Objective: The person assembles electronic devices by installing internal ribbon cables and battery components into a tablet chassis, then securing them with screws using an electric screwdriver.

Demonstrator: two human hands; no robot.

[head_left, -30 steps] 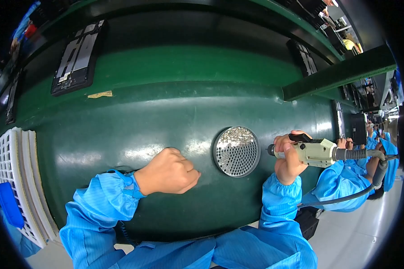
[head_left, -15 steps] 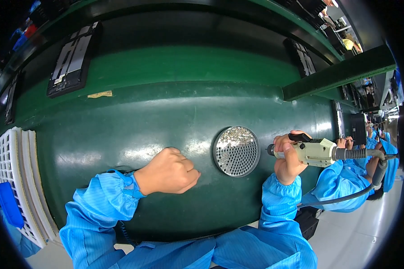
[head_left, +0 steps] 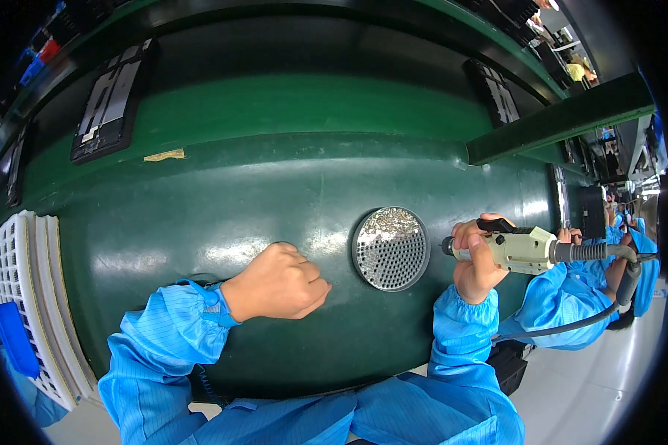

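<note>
My right hand point(head_left: 476, 259) is wrapped round a pale electric screwdriver point(head_left: 518, 251) with a black lever on top. The tool lies level, its tip pointing left and its grey cable trailing off to the right. Just left of that tip, a round metal dish point(head_left: 391, 259) rests on the green bench point(head_left: 274, 193); its floor is full of small holes, and tiny shiny screws lie heaped in its far part. My left hand point(head_left: 278, 282) rests on the bench left of the dish as a fist, knuckles up. Nothing shows sticking out of it.
Black trays with pale parts point(head_left: 111, 104) lie on the green strip beyond the bench, at left and right. A green beam point(head_left: 564, 122) slants across the right. White perforated trays point(head_left: 30, 297) are stacked at left, with a blue piece point(head_left: 15, 337). A co-worker's blue sleeve point(head_left: 564, 311) is at right.
The black trays on the far strip have shifted slightly left. Both my hands, the screwdriver and the dish stay practically where they were.
</note>
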